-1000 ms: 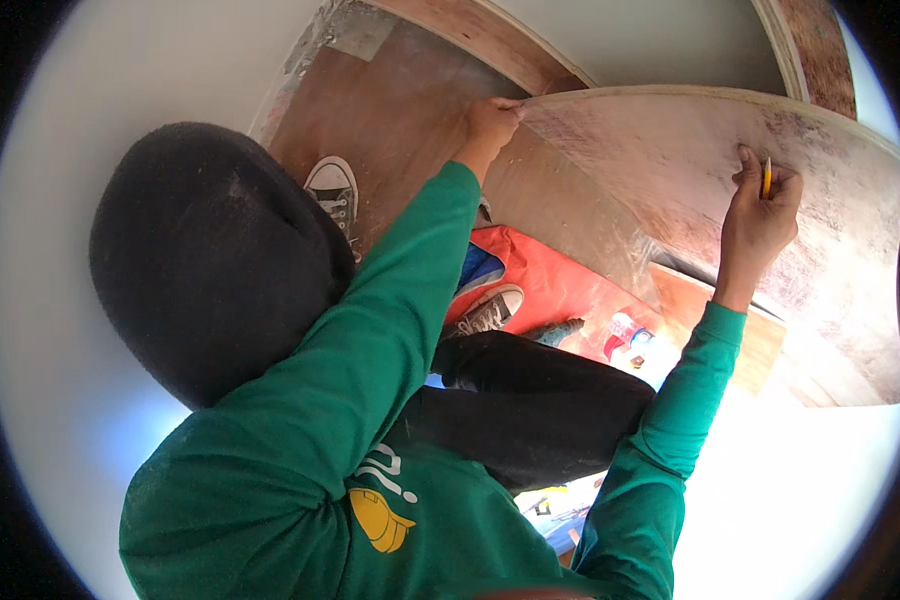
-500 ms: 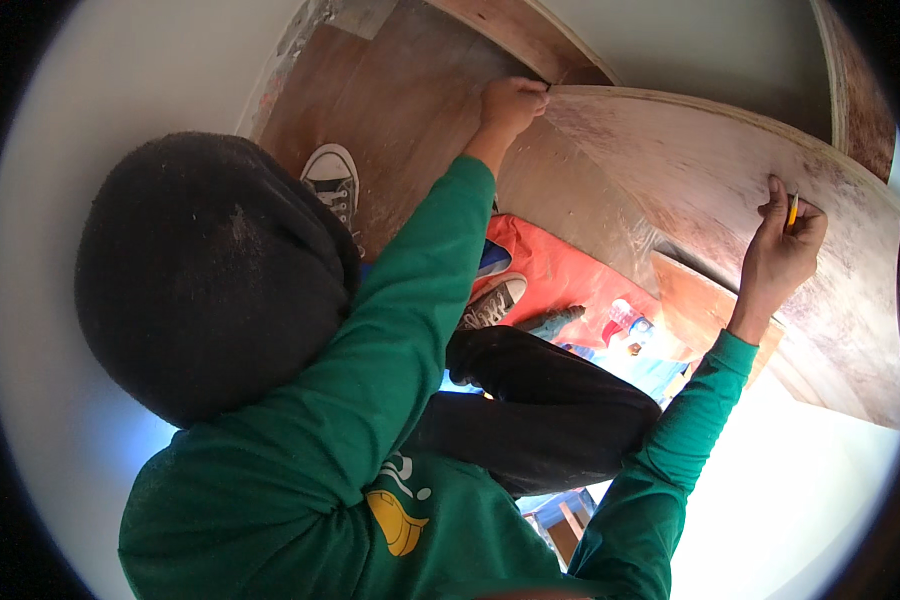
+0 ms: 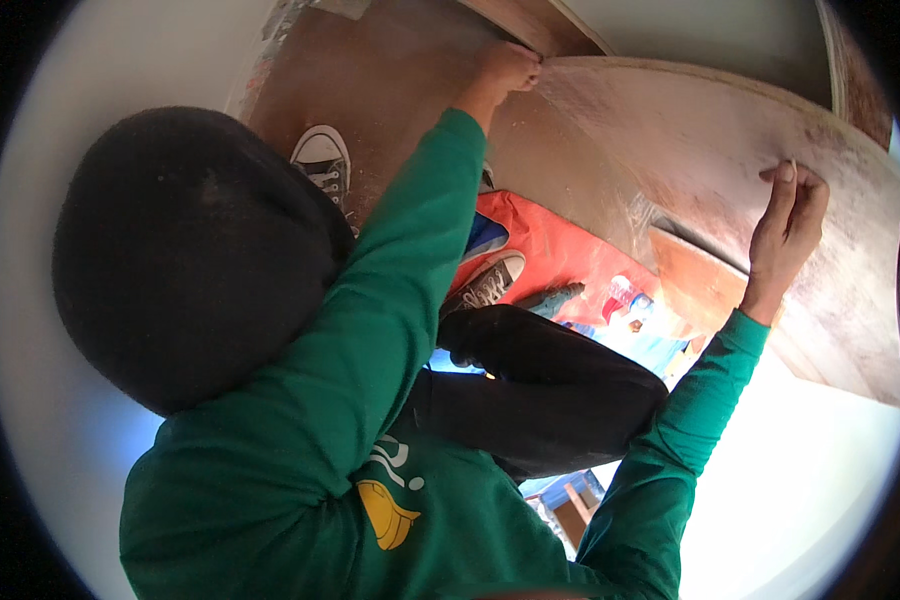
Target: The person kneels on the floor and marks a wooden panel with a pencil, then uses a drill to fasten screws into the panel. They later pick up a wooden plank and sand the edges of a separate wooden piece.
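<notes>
My left hand [image 3: 511, 70] is closed at the left end of a long plywood board [image 3: 690, 120], its fingertips against the top corner. Whatever lies between those fingers is too small to make out. Over the board's face, toward its right end, my right hand [image 3: 790, 225] has its fingers bent together around a pencil [image 3: 792, 166]. Little more than a pale tip of the pencil shows now; the fingers hide the rest. The board stands on edge across the far side, in front of a grey recess.
My black-trousered left knee [image 3: 195, 250] fills the left side, beside a pale wall [image 3: 45, 300]. A red sheet [image 3: 570, 250] lies on the brown floor [image 3: 400, 70], with a clear bottle [image 3: 625, 303] on it. Another wood piece [image 3: 695, 275] stands below the board.
The view has shifted slightly, so the board and my left hand appear higher. My right hand has turned, and the yellow pencil shaft that showed before is now mostly hidden.
</notes>
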`<act>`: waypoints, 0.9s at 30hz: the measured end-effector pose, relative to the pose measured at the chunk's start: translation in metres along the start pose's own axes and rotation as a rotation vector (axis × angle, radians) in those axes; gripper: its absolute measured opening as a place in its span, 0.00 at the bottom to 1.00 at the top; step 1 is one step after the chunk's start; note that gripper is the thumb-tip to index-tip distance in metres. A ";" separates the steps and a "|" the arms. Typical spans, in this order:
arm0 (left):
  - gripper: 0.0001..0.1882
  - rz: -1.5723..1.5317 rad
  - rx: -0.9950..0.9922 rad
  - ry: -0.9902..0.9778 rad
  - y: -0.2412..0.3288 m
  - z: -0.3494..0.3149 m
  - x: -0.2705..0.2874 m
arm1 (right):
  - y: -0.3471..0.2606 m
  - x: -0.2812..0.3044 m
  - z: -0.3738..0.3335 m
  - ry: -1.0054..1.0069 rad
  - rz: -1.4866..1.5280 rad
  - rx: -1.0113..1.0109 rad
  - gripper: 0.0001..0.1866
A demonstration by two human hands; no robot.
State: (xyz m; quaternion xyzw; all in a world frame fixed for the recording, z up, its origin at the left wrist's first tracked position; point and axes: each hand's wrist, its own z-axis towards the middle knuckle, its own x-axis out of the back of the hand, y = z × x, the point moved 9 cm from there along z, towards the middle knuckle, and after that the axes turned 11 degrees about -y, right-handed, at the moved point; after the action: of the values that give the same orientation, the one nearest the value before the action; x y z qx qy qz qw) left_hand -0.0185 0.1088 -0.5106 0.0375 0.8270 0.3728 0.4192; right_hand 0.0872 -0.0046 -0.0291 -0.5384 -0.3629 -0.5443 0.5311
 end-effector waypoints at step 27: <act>0.13 0.366 0.068 -0.055 0.057 -0.018 -0.009 | 0.053 -0.342 -0.038 -0.212 0.118 -0.107 0.17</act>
State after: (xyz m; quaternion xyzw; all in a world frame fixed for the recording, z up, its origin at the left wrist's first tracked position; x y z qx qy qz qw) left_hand -0.0403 0.1354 -0.4614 0.2116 0.8066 0.4137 0.3654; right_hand 0.0820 0.0135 -0.3768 -0.6410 -0.3552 -0.4709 0.4912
